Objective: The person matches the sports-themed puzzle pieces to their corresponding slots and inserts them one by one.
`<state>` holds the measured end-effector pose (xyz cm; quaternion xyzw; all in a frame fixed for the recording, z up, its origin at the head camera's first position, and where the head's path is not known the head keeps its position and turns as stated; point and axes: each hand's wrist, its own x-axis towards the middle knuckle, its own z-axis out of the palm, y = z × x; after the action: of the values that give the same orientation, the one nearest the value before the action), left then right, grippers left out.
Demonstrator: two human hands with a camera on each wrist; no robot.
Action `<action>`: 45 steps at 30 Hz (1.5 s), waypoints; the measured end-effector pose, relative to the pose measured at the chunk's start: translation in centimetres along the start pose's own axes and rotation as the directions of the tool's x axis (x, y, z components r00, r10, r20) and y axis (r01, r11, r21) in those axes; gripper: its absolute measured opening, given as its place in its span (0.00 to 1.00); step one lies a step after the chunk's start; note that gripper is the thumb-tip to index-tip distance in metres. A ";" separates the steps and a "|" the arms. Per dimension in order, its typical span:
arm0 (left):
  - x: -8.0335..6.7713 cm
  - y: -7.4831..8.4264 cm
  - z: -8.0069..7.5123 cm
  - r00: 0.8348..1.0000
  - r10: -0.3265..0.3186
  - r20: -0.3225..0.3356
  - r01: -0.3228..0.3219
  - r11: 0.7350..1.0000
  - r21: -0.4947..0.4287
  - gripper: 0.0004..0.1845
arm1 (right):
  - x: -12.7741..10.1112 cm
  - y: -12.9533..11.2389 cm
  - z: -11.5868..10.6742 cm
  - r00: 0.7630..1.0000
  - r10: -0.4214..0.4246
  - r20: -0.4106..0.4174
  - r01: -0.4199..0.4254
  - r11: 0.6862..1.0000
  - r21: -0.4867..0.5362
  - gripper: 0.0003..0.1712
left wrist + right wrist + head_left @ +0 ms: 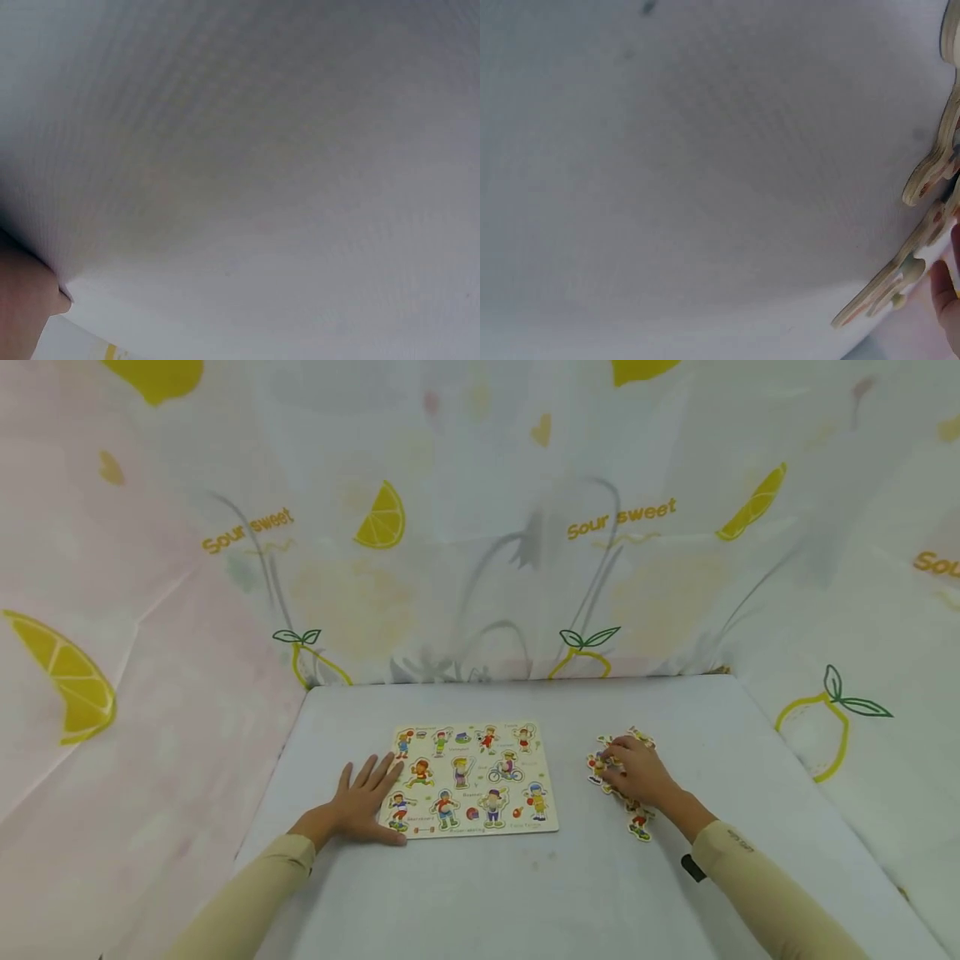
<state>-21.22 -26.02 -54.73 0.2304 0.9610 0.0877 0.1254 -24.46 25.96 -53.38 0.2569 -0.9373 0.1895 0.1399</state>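
Observation:
In the head view, a cream wooden puzzle board [442, 802] printed with cartoon sports figures lies flat on the table. My left hand [366, 806] is spread over its left edge, fingers straight and thumb along the lower left corner. A loose pile of figure-shaped wooden puzzle pieces [638, 825] lies to the right of the board. Over that pile is my right hand [637, 772], its fingertips among the pieces with thumb and forefinger apart. The right wrist view catches the thick edges of several pieces [889, 281] beside the fingertips [943, 289].
A white cloth covers the table [480, 893]. Pale curtains [450, 602] with lemon prints hang behind it and at both sides. On the right wrist sits a small black device [693, 867]. The left wrist view holds mostly white cloth [262, 225].

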 end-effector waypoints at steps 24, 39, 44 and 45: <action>-1.1 0.7 0.2 0.999 -0.043 0.017 0.043 0.999 0.027 0.71 | 1.3 -0.3 1.0 0.957 0.174 0.232 -0.199 0.976 0.089 0.11; 0.3 0.1 -0.8 0.997 -0.012 0.071 0.014 1.000 -0.024 0.77 | 1.3 -0.1 1.2 0.965 0.142 0.221 -0.159 0.985 0.060 0.09; 0.3 0.0 -1.3 0.999 -0.016 0.051 0.015 1.000 0.011 0.75 | 1.7 -0.4 0.9 0.976 0.118 0.183 -0.129 0.991 0.046 0.07; 0.2 0.0 -1.3 0.999 -0.011 0.044 0.010 1.000 0.023 0.75 | 1.7 -0.4 0.8 0.977 0.118 0.176 -0.128 0.991 0.048 0.07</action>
<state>-21.79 -26.04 -53.50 0.2287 0.9601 0.0710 0.1442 -25.81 24.54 -53.36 0.2180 -0.9540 0.2022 0.0384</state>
